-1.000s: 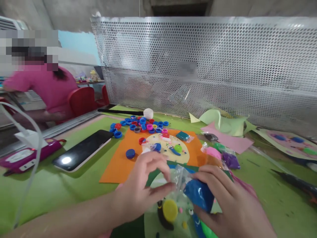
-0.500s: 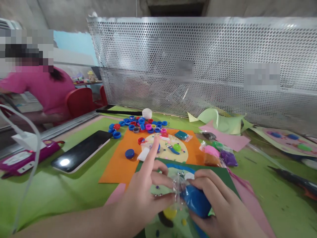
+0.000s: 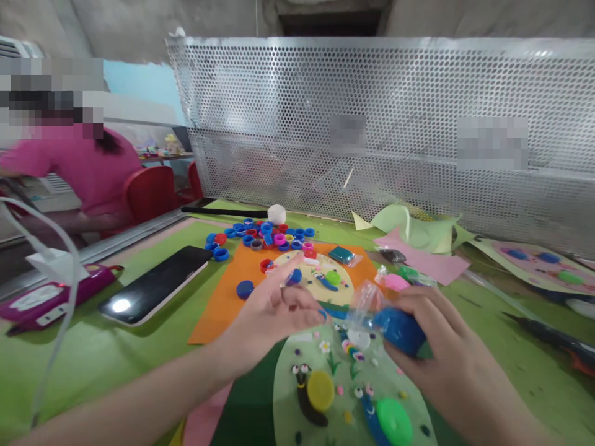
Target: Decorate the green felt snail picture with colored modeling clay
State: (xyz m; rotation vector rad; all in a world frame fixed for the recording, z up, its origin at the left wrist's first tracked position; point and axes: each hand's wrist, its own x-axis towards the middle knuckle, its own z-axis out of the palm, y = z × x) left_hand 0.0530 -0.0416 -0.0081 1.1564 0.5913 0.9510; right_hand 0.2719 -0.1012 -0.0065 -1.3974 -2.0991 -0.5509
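My right hand (image 3: pixel 441 347) grips a clear plastic bag of blue modelling clay (image 3: pixel 402 329), its crumpled open end pointing left. Between the thumb and a finger of my left hand (image 3: pixel 279 303) is a tiny bit of blue clay (image 3: pixel 323 314), just left of the bag; the index finger sticks out forward. Below both hands lies a dark green sheet (image 3: pixel 251 396) carrying a pale green oval picture (image 3: pixel 334 427). On it are clay snails, one with a yellow cap shell (image 3: pixel 320 390) and one with a bright green shell (image 3: pixel 393 421), plus a small flower (image 3: pixel 324 347).
An orange sheet (image 3: pixel 209 322) with a cream oval lies behind. Several bottle caps (image 3: pixel 267 238), a blue cap (image 3: pixel 245 289), clay packets (image 3: pixel 395 282) and a teal packet (image 3: pixel 341 254) surround it. Left are a phone (image 3: pixel 155 285) and power strip (image 3: pixel 60 294); right, a glue gun (image 3: pixel 548 334).
My hands have moved apart: the right shifted right and up with the bag, the left drew back left from the bag's mouth with a bit of blue clay. More of the green picture shows.
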